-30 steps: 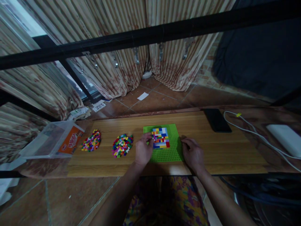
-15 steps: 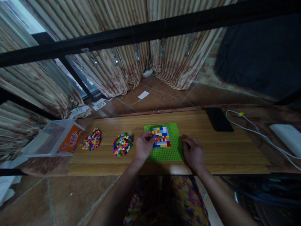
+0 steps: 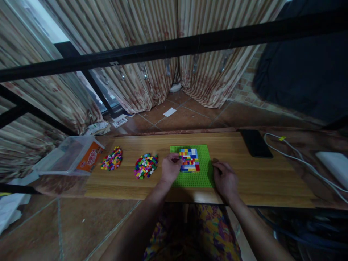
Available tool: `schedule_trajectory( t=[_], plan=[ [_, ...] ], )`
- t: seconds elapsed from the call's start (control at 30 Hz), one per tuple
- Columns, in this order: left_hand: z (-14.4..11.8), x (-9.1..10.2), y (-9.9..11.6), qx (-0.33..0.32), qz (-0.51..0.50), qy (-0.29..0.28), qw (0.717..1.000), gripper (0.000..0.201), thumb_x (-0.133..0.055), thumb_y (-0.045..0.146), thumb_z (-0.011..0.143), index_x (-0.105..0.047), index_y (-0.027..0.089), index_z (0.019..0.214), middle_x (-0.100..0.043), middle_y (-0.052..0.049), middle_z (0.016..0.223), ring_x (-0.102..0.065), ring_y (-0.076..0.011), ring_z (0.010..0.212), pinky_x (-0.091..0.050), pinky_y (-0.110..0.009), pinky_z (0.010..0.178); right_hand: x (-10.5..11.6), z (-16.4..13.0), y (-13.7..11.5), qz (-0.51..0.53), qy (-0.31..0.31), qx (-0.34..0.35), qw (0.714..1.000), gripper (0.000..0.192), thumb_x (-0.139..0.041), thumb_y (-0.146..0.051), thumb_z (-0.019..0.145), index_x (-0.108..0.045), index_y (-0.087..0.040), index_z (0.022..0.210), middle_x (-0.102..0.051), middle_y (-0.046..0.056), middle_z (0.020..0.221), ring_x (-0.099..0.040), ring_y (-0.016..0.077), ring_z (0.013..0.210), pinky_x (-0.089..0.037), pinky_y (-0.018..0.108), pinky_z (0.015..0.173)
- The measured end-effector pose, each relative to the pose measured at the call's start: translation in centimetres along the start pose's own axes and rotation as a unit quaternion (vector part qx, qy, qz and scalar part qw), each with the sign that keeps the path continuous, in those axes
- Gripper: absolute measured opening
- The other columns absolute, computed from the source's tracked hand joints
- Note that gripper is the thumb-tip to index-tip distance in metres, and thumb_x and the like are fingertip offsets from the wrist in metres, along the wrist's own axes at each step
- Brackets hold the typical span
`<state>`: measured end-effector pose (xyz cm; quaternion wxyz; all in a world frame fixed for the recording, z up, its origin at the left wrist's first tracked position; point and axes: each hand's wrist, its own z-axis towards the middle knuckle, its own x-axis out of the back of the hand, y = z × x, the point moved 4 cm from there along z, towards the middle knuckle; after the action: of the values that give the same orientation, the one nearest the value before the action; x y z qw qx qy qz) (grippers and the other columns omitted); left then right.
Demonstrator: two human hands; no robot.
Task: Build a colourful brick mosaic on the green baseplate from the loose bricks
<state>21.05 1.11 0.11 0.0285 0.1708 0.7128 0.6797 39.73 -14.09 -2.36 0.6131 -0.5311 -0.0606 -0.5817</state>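
A green studded baseplate [image 3: 204, 177] lies on the wooden board, with a block of many-coloured toy bricks [image 3: 190, 159] built on its upper part. Over the left edge of that block is my left hand [image 3: 171, 168], thumb and fingers pinched together at the bricks; whatever is between them is too small to make out. My right hand [image 3: 225, 178] rests beside the baseplate's right edge with its fingers curled in. Its fingertips are close to the plate, and I cannot tell if they hold anything.
Two piles of loose bricks lie to the left, a nearer pile [image 3: 146, 166] and a farther pile [image 3: 112, 159]. Beyond them stands a clear plastic box [image 3: 65, 159] with an orange label. At the right are a black phone [image 3: 256, 143], a white cable [image 3: 299, 154] and a white device [image 3: 333, 163].
The camera view has shifted slightly, so the scene sits a little farther right. Both hands keep nearly the same places at the baseplate.
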Motion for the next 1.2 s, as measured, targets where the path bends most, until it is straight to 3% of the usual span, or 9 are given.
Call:
schedule_trajectory(
  t=[0.1, 0.2, 0.33, 0.47, 0.57, 0.63, 0.77, 1.2],
  plan=[
    [-0.1, 0.7, 0.0, -0.008, -0.006, 0.015, 1.000, 0.017, -0.065, 0.009, 0.065, -0.065, 0.015, 0.081, -0.067, -0.002, 0.074, -0.062, -0.0125, 0.068, -0.050, -0.025, 0.068, 0.0, 0.0, 0.0, -0.001, 0.003, 0.006, 1.000, 0.028, -0.043, -0.028, 0.087, -0.069, -0.018, 0.088, -0.067, 0.010, 0.096, -0.062, 0.0218, 0.087, -0.050, 0.035, 0.078],
    [-0.9, 2.7, -0.2, -0.020, -0.010, 0.031, 0.999, 0.017, -0.063, 0.011, 0.067, -0.064, 0.015, 0.084, -0.068, -0.003, 0.078, -0.063, -0.0135, 0.074, -0.050, -0.027, 0.074, 0.2, 0.0, -0.1, -0.003, 0.005, 0.008, 1.000, 0.028, -0.043, -0.029, 0.087, -0.069, -0.018, 0.088, -0.067, 0.010, 0.098, -0.062, 0.0214, 0.087, -0.050, 0.035, 0.078],
    [-3.2, 8.3, -0.4, -0.048, 0.017, 0.085, 0.995, 0.018, -0.062, 0.019, 0.070, -0.064, 0.016, 0.087, -0.069, -0.004, 0.084, -0.065, -0.0158, 0.079, -0.051, -0.028, 0.076, 0.3, -0.1, -0.2, -0.012, 0.003, 0.011, 1.000, 0.028, -0.043, -0.030, 0.086, -0.069, -0.018, 0.088, -0.067, 0.010, 0.098, -0.063, 0.0210, 0.085, -0.050, 0.033, 0.077],
    [-5.9, 14.8, -1.4, -0.010, 0.129, 0.174, 0.976, 0.019, -0.059, 0.028, 0.074, -0.064, 0.017, 0.089, -0.069, -0.004, 0.082, -0.065, -0.0174, 0.076, -0.050, -0.027, 0.069, 0.5, -0.1, -0.2, -0.024, 0.000, 0.013, 1.000, 0.029, -0.043, -0.032, 0.086, -0.069, -0.018, 0.088, -0.068, 0.009, 0.097, -0.064, 0.0215, 0.084, -0.050, 0.032, 0.074],
    [-7.2, 17.4, -2.2, 0.017, 0.234, 0.188, 0.954, 0.018, -0.057, 0.032, 0.077, -0.064, 0.018, 0.086, -0.068, -0.003, 0.079, -0.064, -0.0180, 0.074, -0.049, -0.027, 0.067, 0.6, -0.2, -0.2, -0.035, 0.003, 0.015, 0.999, 0.031, -0.043, -0.034, 0.085, -0.069, -0.018, 0.087, -0.068, 0.009, 0.096, -0.063, 0.0222, 0.084, -0.050, 0.033, 0.073],
    [-7.5, 17.6, -2.3, -0.007, 0.282, 0.167, 0.945, 0.016, -0.055, 0.030, 0.078, -0.065, 0.019, 0.084, -0.067, -0.004, 0.083, -0.063, -0.0178, 0.077, -0.048, -0.027, 0.070, 0.6, -0.2, -0.1, -0.034, 0.005, 0.021, 0.999, 0.031, -0.043, -0.034, 0.085, -0.069, -0.017, 0.087, -0.068, 0.010, 0.096, -0.063, 0.0223, 0.084, -0.050, 0.033, 0.074],
    [-7.3, 16.0, -2.2, -0.068, 0.334, 0.111, 0.934, 0.016, -0.051, 0.020, 0.080, -0.065, 0.022, 0.087, -0.064, -0.004, 0.093, -0.062, -0.0166, 0.084, -0.047, -0.027, 0.076, 0.6, -0.3, 0.0, -0.034, 0.014, 0.029, 0.999, 0.030, -0.044, -0.035, 0.085, -0.069, -0.018, 0.086, -0.068, 0.009, 0.094, -0.063, 0.0231, 0.082, -0.049, 0.035, 0.073],
    [-6.6, 15.0, -2.0, -0.100, 0.433, 0.081, 0.892, 0.013, -0.046, 0.023, 0.088, -0.059, 0.021, 0.087, -0.060, -0.006, 0.094, -0.061, -0.0175, 0.083, -0.046, -0.026, 0.071, 0.4, -0.2, 0.1, -0.028, 0.011, 0.029, 0.999, 0.028, -0.044, -0.032, 0.085, -0.069, -0.018, 0.087, -0.067, 0.009, 0.093, -0.063, 0.0226, 0.084, -0.050, 0.034, 0.074]
  ],
)
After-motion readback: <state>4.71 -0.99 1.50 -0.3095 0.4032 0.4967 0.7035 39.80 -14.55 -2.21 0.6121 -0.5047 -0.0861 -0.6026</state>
